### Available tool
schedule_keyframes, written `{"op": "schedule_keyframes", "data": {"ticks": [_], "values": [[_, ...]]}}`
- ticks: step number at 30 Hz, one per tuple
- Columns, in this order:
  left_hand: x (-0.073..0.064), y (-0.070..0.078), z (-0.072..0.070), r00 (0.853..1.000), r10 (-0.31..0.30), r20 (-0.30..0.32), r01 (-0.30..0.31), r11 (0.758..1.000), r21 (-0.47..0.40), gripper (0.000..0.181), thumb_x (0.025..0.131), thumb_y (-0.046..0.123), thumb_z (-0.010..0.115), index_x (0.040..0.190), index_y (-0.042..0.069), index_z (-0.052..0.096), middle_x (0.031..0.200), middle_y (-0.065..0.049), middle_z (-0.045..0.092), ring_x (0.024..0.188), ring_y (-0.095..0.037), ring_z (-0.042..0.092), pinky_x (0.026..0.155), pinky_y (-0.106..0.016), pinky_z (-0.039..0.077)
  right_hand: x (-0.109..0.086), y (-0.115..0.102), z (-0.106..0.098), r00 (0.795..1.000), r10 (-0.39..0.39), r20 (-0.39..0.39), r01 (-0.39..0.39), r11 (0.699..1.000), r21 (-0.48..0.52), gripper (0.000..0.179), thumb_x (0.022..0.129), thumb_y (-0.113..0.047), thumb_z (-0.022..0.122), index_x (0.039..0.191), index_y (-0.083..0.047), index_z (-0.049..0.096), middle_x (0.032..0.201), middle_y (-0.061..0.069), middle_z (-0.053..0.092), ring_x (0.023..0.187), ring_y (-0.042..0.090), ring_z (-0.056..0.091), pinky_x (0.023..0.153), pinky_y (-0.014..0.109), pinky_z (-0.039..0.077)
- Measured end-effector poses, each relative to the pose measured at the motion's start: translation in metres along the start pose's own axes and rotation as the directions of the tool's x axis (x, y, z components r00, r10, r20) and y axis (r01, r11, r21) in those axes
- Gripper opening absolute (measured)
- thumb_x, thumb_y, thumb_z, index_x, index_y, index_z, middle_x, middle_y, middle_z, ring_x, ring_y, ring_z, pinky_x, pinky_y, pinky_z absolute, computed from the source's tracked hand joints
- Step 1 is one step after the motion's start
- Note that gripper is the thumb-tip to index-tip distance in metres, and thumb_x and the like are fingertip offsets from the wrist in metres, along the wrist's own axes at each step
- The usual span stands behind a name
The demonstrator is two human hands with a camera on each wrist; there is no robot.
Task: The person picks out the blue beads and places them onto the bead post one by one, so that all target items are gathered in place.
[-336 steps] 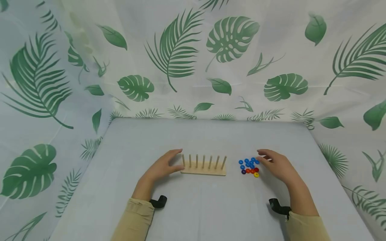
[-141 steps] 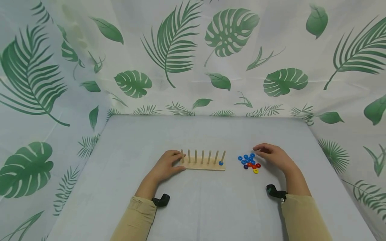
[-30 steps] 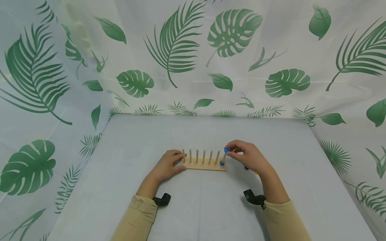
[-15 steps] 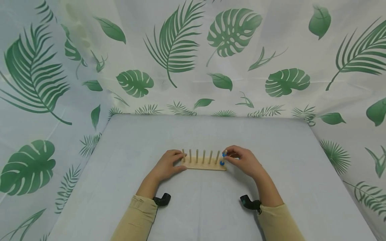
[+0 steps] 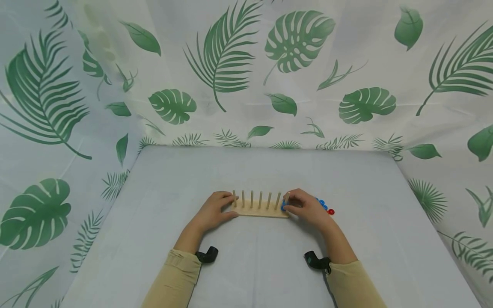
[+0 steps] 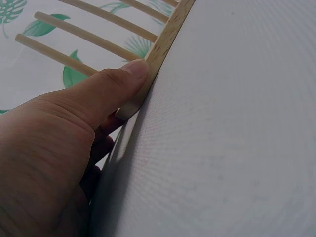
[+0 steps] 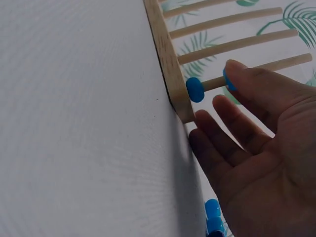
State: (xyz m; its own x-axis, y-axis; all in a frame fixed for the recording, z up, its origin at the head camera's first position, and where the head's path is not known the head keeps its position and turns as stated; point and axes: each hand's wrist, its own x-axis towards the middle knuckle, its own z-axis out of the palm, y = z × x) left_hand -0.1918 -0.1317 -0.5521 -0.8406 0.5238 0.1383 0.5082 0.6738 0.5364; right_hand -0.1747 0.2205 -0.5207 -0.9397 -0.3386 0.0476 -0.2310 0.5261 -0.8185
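Observation:
A pale wooden peg board (image 5: pixel 259 210) with a row of upright pegs stands on the table. My left hand (image 5: pixel 212 212) grips its left end, the thumb (image 6: pixel 131 71) pressed along the front edge. At the other end, my right hand (image 5: pixel 310 209) pinches a blue ring bead (image 7: pixel 228 80) that is threaded partway down the rightmost peg (image 7: pixel 286 62). Below it, another blue bead (image 7: pixel 195 90) sits at the foot of that peg, a gap between the two. The right fingers partly cover the held bead.
Loose blue beads (image 5: pixel 322 203) and a red bead (image 5: pixel 331 211) lie on the table (image 5: pixel 254 261) just right of the board, partly behind my right hand. A leaf-print curtain (image 5: pixel 239 64) hangs behind and at the sides.
My right hand brought a blue bead from the loose beads to the rightmost peg's top, then slid it down. The first blue bead was placed there earlier. The left hand keeps its hold.

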Motion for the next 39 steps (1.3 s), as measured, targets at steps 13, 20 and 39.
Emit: {"op": "schedule_keyframes", "data": {"ticks": [13, 20, 39], "values": [[0.001, -0.001, -0.002, 1.0, 0.019, -0.017, -0.019, 1.0, -0.001, 0.057, 0.087, 0.041, 0.075, 0.137, 0.017, 0.06, 0.134, -0.008, 0.057, 0.131, -0.028, 0.049, 0.114, -0.044, 0.039, 0.001, 0.013, 0.006, 1.0, 0.008, -0.012, -0.009, 1.0, -0.027, 0.014, 0.09, -0.024, 0.074, 0.102, -0.025, 0.067, 0.114, -0.005, 0.063, 0.111, 0.013, 0.058, 0.097, 0.024, 0.049], [0.002, 0.0, -0.003, 1.0, 0.004, -0.01, -0.004, 1.0, -0.005, 0.057, 0.087, 0.041, 0.075, 0.136, 0.017, 0.061, 0.135, -0.007, 0.057, 0.133, -0.028, 0.048, 0.115, -0.043, 0.038, 0.003, 0.018, 0.008, 1.0, 0.026, -0.009, -0.026, 0.999, -0.042, 0.015, 0.09, -0.02, 0.074, 0.103, -0.022, 0.067, 0.116, -0.002, 0.062, 0.113, 0.015, 0.057, 0.102, 0.035, 0.048], [0.001, 0.0, 0.0, 1.0, -0.028, 0.006, 0.028, 0.999, -0.016, 0.057, 0.088, 0.042, 0.074, 0.137, 0.015, 0.06, 0.138, -0.007, 0.055, 0.135, -0.028, 0.046, 0.116, -0.044, 0.037, 0.0, 0.013, 0.009, 1.0, 0.009, -0.013, -0.01, 0.996, -0.083, 0.017, 0.087, -0.026, 0.077, 0.1, -0.028, 0.066, 0.114, -0.005, 0.063, 0.11, 0.015, 0.057, 0.099, 0.042, 0.049]]}}
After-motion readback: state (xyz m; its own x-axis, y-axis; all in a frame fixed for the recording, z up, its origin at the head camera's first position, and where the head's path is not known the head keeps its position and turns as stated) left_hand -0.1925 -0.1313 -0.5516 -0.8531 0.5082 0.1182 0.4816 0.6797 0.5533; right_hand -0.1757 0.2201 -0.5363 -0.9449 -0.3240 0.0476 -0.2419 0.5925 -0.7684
